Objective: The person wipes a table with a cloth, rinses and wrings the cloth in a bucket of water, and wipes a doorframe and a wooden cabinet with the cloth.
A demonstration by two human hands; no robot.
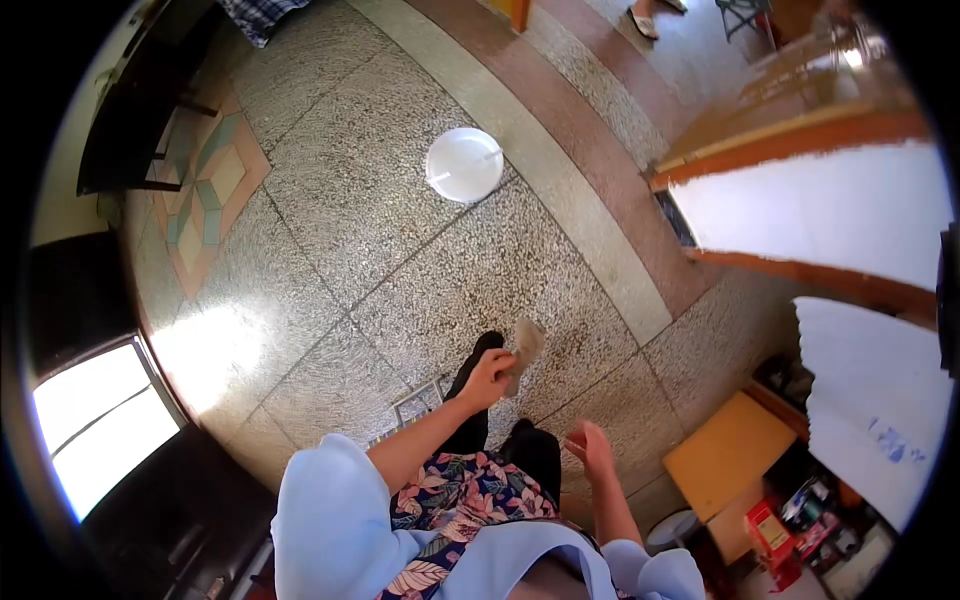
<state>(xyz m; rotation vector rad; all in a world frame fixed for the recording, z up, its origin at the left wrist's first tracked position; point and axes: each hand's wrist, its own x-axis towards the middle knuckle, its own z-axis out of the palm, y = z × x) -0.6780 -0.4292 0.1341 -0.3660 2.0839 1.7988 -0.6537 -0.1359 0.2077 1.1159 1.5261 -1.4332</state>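
- We see the left hand (pixel 487 380) pinching a beige cloth (pixel 526 352) between thumb and fingers.
- The cloth hangs above the floor (pixel 460 270), in front of our floral apron (pixel 480 490) and beside the dark shoe on the left (pixel 488 342).
- Its long axis runs nearly fore-and-aft; we see the wider end point forward and slightly right, the narrow end back toward us.
- The right hand (pixel 592 450) is empty, its fingers slightly bent and loosely apart, well clear of the cloth.
- Farther forward, we see a round white tub (pixel 465 165) on the floor.
- On our right, a red box (pixel 770 530) bears pale print too small for us to read.
- A white sheet (pixel 860 385) above it carries blue marks; we cannot tell whether they are writing.
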